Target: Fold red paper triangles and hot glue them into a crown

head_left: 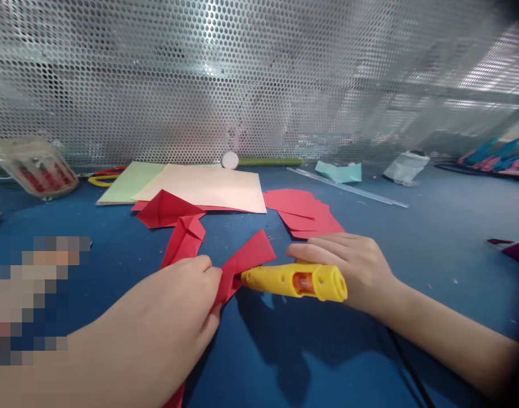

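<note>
Blue table [433, 238] | glue gun [280, 280] crosswise, nozzle left at red paper [246, 260]

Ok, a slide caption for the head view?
Left hand pinches folded red paper while right hand points a yellow glue gun at it.

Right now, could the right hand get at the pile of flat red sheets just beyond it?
Probably yes: the red sheets lie just past the right hand, nothing between. But its fingers hold the yellow glue gun, so it would likely need to set that down first.
</note>
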`<action>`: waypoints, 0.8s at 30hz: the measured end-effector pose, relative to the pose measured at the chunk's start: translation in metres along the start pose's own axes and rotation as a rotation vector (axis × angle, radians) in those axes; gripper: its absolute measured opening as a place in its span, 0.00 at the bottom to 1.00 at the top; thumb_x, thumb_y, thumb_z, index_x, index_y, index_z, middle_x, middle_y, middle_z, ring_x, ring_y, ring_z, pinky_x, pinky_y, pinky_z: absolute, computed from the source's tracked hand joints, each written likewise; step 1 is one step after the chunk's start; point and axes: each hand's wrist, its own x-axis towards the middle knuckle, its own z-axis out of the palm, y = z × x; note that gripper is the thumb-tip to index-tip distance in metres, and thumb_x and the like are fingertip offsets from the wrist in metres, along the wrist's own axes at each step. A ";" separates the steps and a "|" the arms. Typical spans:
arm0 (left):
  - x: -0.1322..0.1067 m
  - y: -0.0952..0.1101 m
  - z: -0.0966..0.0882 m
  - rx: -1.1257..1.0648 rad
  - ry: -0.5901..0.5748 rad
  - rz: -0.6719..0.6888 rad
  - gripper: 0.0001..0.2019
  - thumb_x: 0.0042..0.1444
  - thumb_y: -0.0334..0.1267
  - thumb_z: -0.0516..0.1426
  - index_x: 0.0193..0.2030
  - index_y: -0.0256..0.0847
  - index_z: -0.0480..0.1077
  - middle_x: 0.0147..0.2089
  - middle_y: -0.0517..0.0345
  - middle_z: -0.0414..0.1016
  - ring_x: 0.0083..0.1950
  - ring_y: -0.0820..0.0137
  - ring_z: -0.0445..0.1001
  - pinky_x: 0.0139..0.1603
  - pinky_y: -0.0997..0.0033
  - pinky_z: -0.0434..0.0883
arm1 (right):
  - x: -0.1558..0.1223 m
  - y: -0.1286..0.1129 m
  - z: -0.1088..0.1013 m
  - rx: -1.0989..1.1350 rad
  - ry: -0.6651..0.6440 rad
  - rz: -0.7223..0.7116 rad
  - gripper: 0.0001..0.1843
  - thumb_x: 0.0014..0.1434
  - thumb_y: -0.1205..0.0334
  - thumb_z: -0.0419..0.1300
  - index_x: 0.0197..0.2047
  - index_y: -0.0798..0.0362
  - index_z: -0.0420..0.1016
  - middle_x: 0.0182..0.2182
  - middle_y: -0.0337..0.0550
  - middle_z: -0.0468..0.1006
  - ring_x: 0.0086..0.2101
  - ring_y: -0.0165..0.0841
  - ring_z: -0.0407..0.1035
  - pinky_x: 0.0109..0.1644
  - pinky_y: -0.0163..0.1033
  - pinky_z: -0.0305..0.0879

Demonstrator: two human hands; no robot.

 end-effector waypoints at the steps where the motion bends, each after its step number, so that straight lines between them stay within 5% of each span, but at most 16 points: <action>1: 0.000 0.000 0.000 -0.014 0.024 0.012 0.15 0.62 0.31 0.50 0.50 0.41 0.75 0.51 0.49 0.77 0.51 0.57 0.76 0.51 0.58 0.73 | 0.000 0.000 0.000 -0.001 -0.010 -0.010 0.07 0.66 0.67 0.50 0.40 0.51 0.69 0.24 0.37 0.79 0.22 0.29 0.72 0.25 0.34 0.59; 8: -0.002 -0.003 0.006 -0.088 0.120 0.041 0.12 0.59 0.32 0.50 0.39 0.42 0.76 0.42 0.52 0.78 0.45 0.60 0.78 0.45 0.65 0.73 | -0.001 -0.002 0.001 0.023 -0.045 0.013 0.07 0.67 0.63 0.52 0.40 0.50 0.70 0.24 0.36 0.78 0.22 0.28 0.71 0.24 0.33 0.57; 24: -0.001 -0.004 0.005 -0.086 0.107 0.041 0.12 0.58 0.31 0.52 0.41 0.43 0.76 0.43 0.52 0.78 0.47 0.60 0.77 0.49 0.63 0.72 | -0.001 0.000 0.003 0.136 -0.040 0.096 0.10 0.68 0.59 0.50 0.40 0.51 0.71 0.24 0.36 0.80 0.21 0.29 0.74 0.23 0.33 0.59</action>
